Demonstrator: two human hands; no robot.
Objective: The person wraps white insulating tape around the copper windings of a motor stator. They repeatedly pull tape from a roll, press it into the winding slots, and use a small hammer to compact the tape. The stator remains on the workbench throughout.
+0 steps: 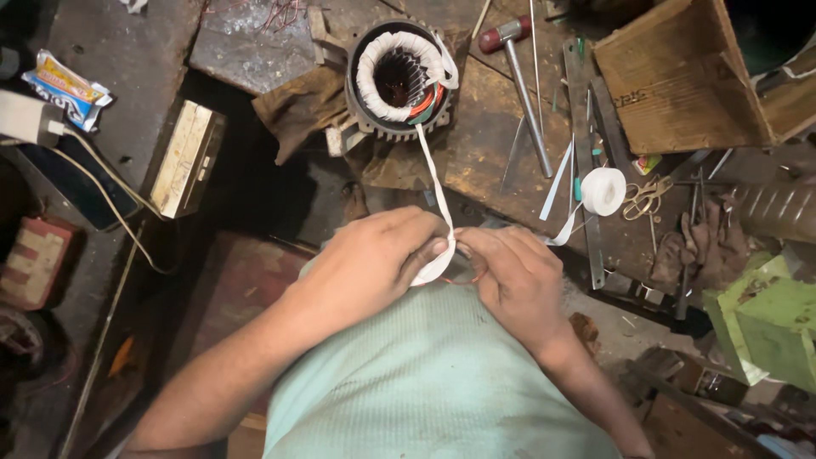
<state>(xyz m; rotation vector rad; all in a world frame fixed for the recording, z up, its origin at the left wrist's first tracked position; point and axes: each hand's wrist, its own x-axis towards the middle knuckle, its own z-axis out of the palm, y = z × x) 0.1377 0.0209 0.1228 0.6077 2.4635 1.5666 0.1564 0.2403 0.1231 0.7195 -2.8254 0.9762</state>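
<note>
Both my hands meet close in front of my chest, over my pale green shirt point(433, 374). My left hand point(374, 263) has its fingers pinched together on a strip of white tape point(436, 183) — the tape folds into a loop between my thumb and fingers, just touching my right hand point(510, 272), whose fingers are also closed on the loop along with a bit of thin red wire point(463, 279). From the pinch the tape runs straight up and away from me to the motor stator point(399, 76) with white-wrapped windings, well beyond my hands on the bench point(484, 144). A roll of white tape point(603, 190) sits to the right, near scissors point(646, 197); a hammer point(518, 76) lies beside the stator.
</note>
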